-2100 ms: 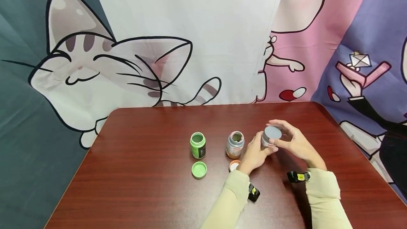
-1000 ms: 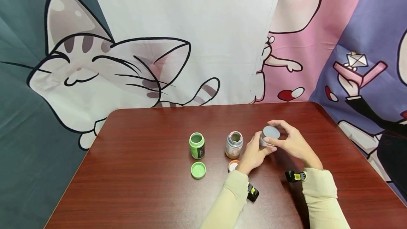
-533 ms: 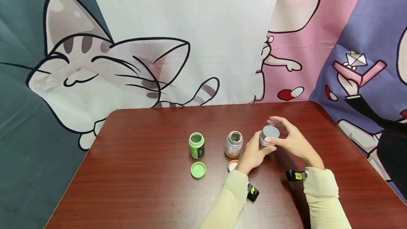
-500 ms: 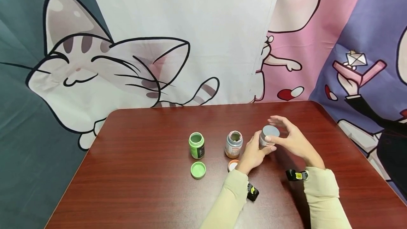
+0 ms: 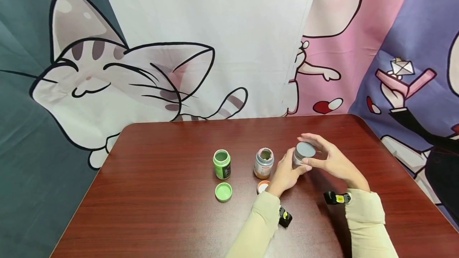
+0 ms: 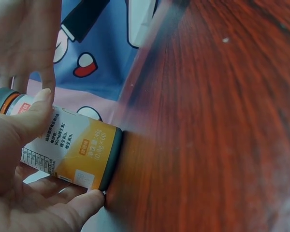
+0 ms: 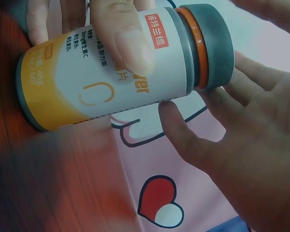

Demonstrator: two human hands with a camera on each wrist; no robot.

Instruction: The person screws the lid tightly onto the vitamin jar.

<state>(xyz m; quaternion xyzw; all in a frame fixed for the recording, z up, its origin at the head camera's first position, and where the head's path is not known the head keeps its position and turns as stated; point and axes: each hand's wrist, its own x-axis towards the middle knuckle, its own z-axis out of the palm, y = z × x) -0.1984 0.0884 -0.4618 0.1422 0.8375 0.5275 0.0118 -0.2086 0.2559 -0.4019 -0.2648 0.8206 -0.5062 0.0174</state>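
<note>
Two uncapped jars, then a capped jar between two hands.
The green jar (image 5: 222, 165) and the grey-necked jar (image 5: 264, 165) stand behind their loose lids, the green lid (image 5: 224, 192) and the orange-edged lid (image 5: 263, 186). Next, the left hand (image 5: 287, 172) curls round the body of the capped jar (image 6: 75, 145), whose base is on or just above the table (image 5: 161, 206). It looks light, stiff and hardly fragile, its smooth label perhaps slippery; hold the lower body and the rim of its grey cap (image 5: 306, 149). The right hand (image 5: 333, 161) arches wide around that cap; whether it grips, I cannot tell. The wood-grained table shines softly; behind hangs a cartoon-printed cloth (image 5: 258, 31).
</note>
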